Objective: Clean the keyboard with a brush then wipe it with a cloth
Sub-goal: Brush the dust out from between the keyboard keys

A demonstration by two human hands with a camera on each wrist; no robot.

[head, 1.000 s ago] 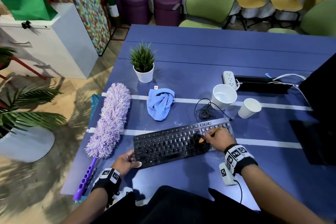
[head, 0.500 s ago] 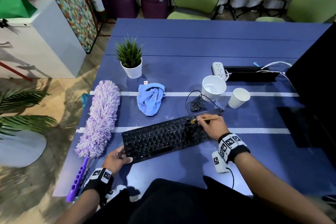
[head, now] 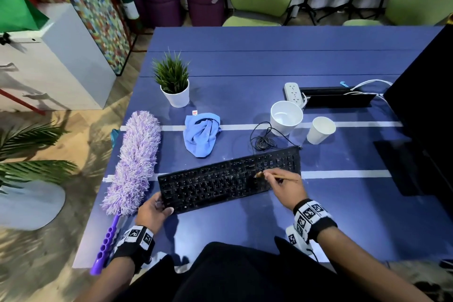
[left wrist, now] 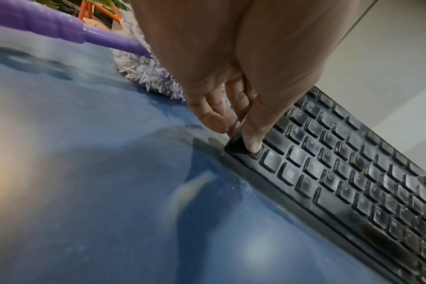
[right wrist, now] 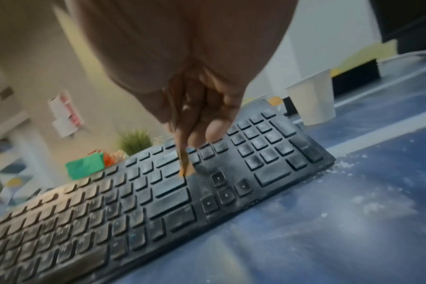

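The right hand (head: 285,187) had its fingers (right wrist: 213,123) pinched on a thin brush (head: 277,176), its tip on the keys at the 3 o'clock end of the dusty black keyboard (head: 228,179). The left hand (head: 153,211) clamped the keyboard's 8 o'clock corner, thumb on top. The blue cloth (head: 202,133) lay crumpled at 11 o'clock of the keyboard on the desk (head: 269,61), near the purple duster (head: 133,162).

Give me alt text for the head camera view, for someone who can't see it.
Seen from above, a person's right hand works a thin brush over a black keyboard on a blue table, while the left hand grips the keyboard's near left corner. A crumpled blue cloth and a purple duster lie nearby.
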